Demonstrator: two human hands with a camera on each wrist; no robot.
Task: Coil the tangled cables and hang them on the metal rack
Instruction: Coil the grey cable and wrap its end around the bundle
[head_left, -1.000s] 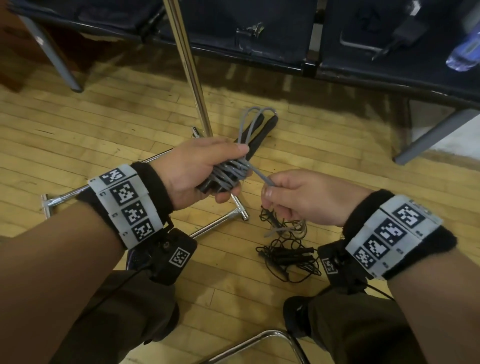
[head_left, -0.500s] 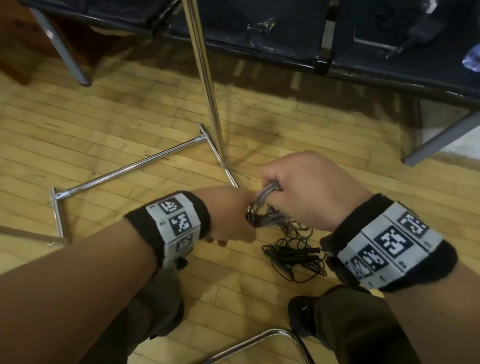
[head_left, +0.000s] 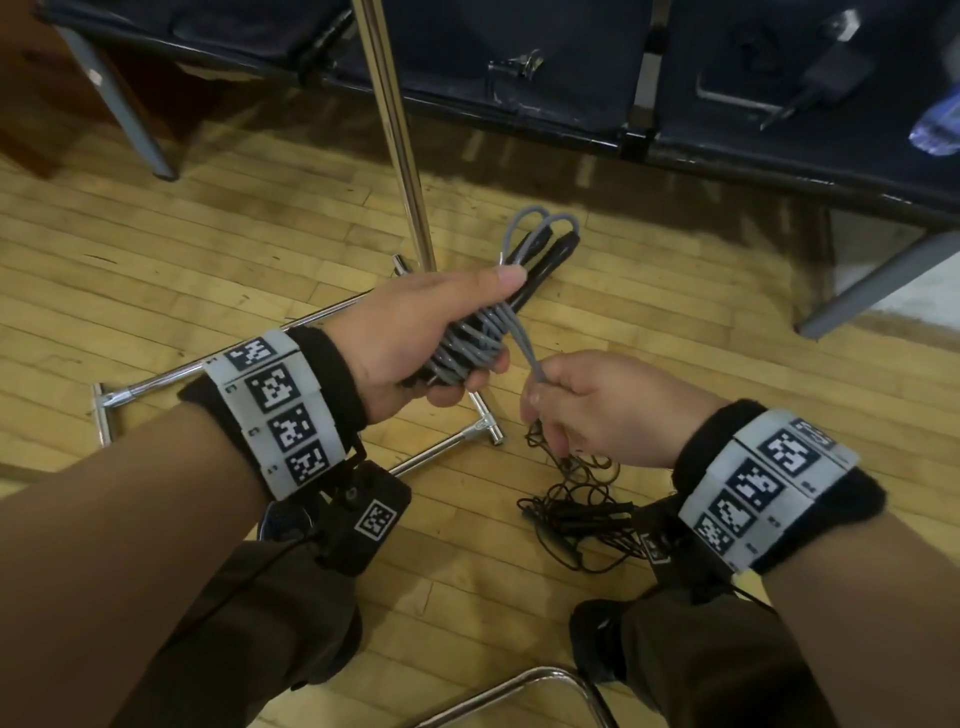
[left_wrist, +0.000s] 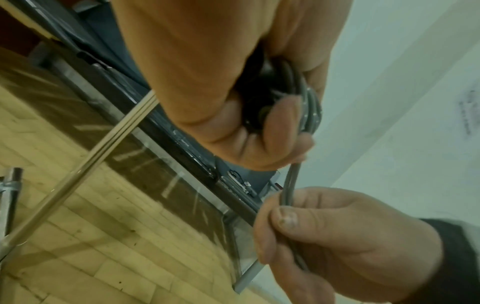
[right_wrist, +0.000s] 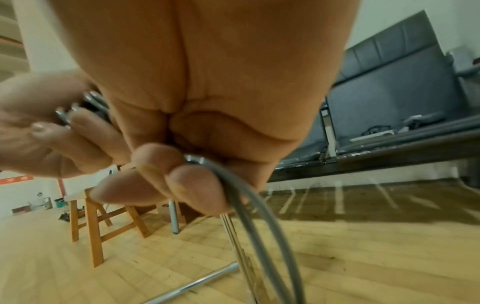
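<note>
head view: the left hand (head_left: 415, 338) grips a grey coiled cable bundle (head_left: 470, 348) above the wooden floor (head_left: 208, 249), beside the chrome metal rack pole (head_left: 400, 140); the right hand (head_left: 608, 405) pinches its loose end.
left wrist view: fingers (left_wrist: 280, 131) curl round the bundle.
right wrist view: fingertips (right_wrist: 192, 183) pinch the grey strand.

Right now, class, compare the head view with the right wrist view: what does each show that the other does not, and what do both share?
Head only: the left hand gripping the wrapped grey cable bundle, and a black cable tangle on the floor. Right wrist only: a wooden stool. Both: the right hand pinching the grey cable's free end, and the metal rack.
</note>
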